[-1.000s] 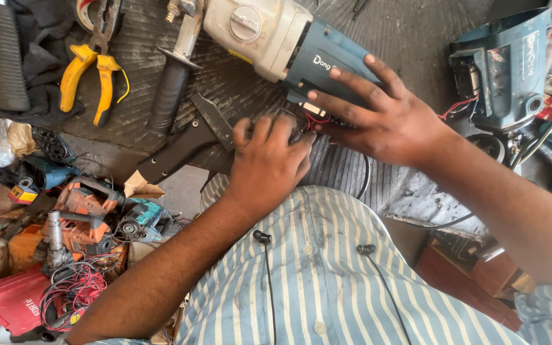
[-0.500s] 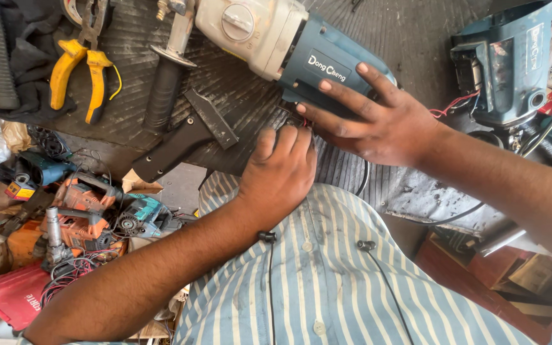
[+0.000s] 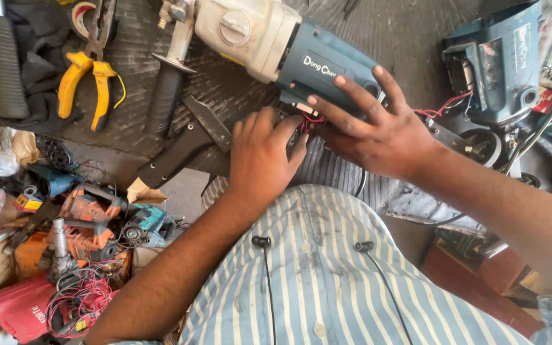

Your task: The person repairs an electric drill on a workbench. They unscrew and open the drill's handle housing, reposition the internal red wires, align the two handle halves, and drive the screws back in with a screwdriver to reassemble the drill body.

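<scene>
A large power drill (image 3: pixel 289 48) with a cream front housing and teal rear body lies on the dark workbench (image 3: pixel 404 25). Its black side handle (image 3: pixel 164 96) points toward me. My right hand (image 3: pixel 378 128) rests spread over the drill's rear end, fingers on the teal casing. My left hand (image 3: pixel 263 160) presses against the underside of that rear end, fingertips at a small bunch of red wires (image 3: pixel 311 121). What the fingers pinch is hidden.
Yellow-handled pliers (image 3: pixel 87 80) and a black grip (image 3: pixel 7 70) lie at the far left. A black tool handle (image 3: pixel 180 147) lies beside my left hand. Another opened teal tool (image 3: pixel 499 64) with red wires sits at right. Orange and teal tool parts (image 3: pixel 97 223) pile at lower left.
The view has drifted so the drill sits further right and lower. My left hand stays at the drill's rear; my right hand's fingers have spread wider over the casing.
</scene>
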